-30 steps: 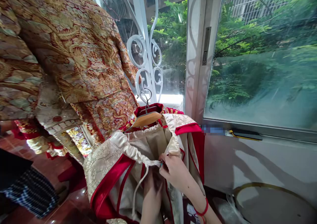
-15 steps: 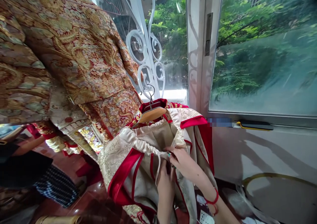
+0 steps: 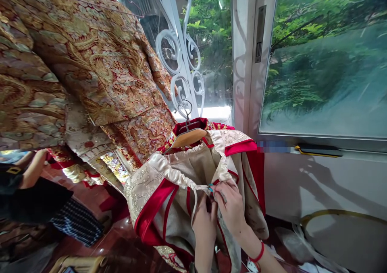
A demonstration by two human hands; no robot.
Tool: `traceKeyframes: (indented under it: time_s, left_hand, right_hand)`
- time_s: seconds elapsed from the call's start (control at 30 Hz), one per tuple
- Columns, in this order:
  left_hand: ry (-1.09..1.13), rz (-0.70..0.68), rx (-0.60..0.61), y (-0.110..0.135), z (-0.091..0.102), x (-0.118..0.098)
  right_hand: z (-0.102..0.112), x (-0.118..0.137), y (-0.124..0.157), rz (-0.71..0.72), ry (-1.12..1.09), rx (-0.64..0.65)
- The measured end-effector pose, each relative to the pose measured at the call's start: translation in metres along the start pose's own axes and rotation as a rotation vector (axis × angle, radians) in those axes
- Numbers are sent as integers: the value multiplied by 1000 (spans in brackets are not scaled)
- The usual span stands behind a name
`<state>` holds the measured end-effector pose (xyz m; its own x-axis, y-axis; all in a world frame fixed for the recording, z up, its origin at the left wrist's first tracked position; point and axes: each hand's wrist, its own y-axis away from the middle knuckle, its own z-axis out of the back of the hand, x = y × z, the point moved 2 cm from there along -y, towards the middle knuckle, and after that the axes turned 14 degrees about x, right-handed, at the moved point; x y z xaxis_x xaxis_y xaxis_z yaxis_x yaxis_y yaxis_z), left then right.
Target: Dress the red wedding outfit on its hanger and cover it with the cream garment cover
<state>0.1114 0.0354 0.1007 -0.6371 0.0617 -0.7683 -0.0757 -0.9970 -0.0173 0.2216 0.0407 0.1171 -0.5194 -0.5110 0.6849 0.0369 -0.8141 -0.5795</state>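
A cream and red embroidered garment hangs on a wooden hanger in front of me. My right hand, with a red band at the wrist, pinches the gathered cream waistband at its front. My left hand is closed just below and to the left, on the white drawstring and the fabric by it. Both hands touch each other at the waistband's tie.
Large red and gold brocade robes hang at the left. A white scrolled window grille and a window frame stand behind. Another person's arm and dark clothing show at the far left. A round gold-rimmed table sits at the lower right.
The view has shifted right and down. My right hand has moved down onto the waistband's tie and my left hand has come up beside it.
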Motion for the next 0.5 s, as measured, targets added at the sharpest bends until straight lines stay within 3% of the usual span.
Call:
traceKeyframes:
  time_s: [0.1, 0.2, 0.3, 0.5]
  left_hand:
    - [-43, 12, 9, -4, 2, -2]
    - [-90, 95, 0, -9, 1, -3]
    - [-64, 87, -3, -12, 0, -3]
    - [39, -63, -41, -11, -3, 8]
  right_hand:
    - [-1, 4, 5, 49, 108, -105]
    - [-2, 5, 4, 112, 124, -150]
    - [-1, 4, -2, 154, 151, -189]
    - [3, 10, -30, 88, 368, -47]
